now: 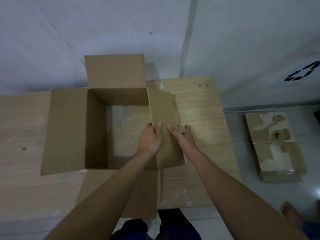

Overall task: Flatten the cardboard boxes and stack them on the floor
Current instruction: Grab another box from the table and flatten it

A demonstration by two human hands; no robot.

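Closest to me, at six o'clock, my dark trouser legs (173,227) stand on the pale tiled floor (270,149), and a bare foot (290,212) shows at about four o'clock. Both my bare forearms reach forward from the bottom edge toward the middle of the view.

Just past them lies the near flap (124,191) of the open cardboard box (97,129), folded out flat toward me over the wooden worktop (22,135). My hands meet at the box's right flap (164,118), a little right of centre. My left hand (149,139) is closed over the flap's inner edge, thumb on top and fingers tucked beneath. My right hand (183,135) is clamped on the same flap from its outer edge, thumb pressing the top face. The two hands sit near each other without touching, the flap between them, and its far corner looks torn.

The box stands open at the centre, its top facing me. Its bottom appears open too, with a pale mottled surface visible through it. The left flap (65,129) spreads out at nine o'clock and the far flap (116,70) stands up at twelve o'clock against the grey-white wall (86,28).

Off at three o'clock, well apart from the box, a stack of flattened cardboard boxes (275,144) with torn tape patches lies on the floor. A dark printed mark (301,71) shows on the wall at two o'clock.
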